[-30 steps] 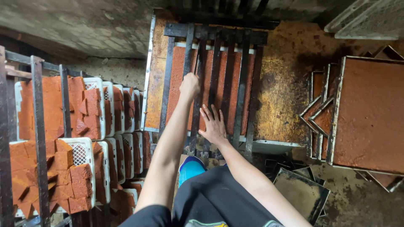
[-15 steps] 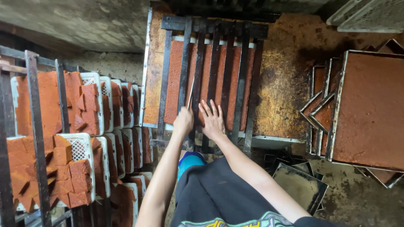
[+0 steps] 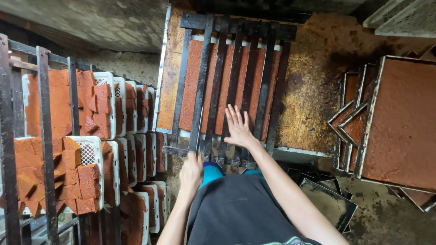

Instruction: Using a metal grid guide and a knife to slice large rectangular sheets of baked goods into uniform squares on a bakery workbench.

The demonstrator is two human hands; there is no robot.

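Pressing flat with fingers spread, the right hand (image 3: 237, 129) lies on the black slatted metal cutting frame (image 3: 236, 86), near its close edge, palm down across two of the bars and gripping nothing. Beneath that frame, and showing between the bars beyond the fingertips, sits the rust-orange rectangular slab (image 3: 227, 75), lying on a greasy, brown-stained metal worktop (image 3: 309, 104) that stretches off to the right of the right hand. The left hand (image 3: 190, 174) is lower and nearer the body, just off the frame's near left corner; it is blurred, curled as if around the end of a thin dark blade (image 3: 199, 124) that runs up from it along a gap between the bars, though the grasp itself cannot be told for sure. To the left of the left hand stand rows of white perforated plastic trays (image 3: 93, 152), set on edge in a dark metal rack (image 3: 45, 136) and loaded with cut orange blocks (image 3: 84, 188). Well to the right of the right hand, large square metal trays (image 3: 399, 122) filled with the same orange material are stacked at angles.
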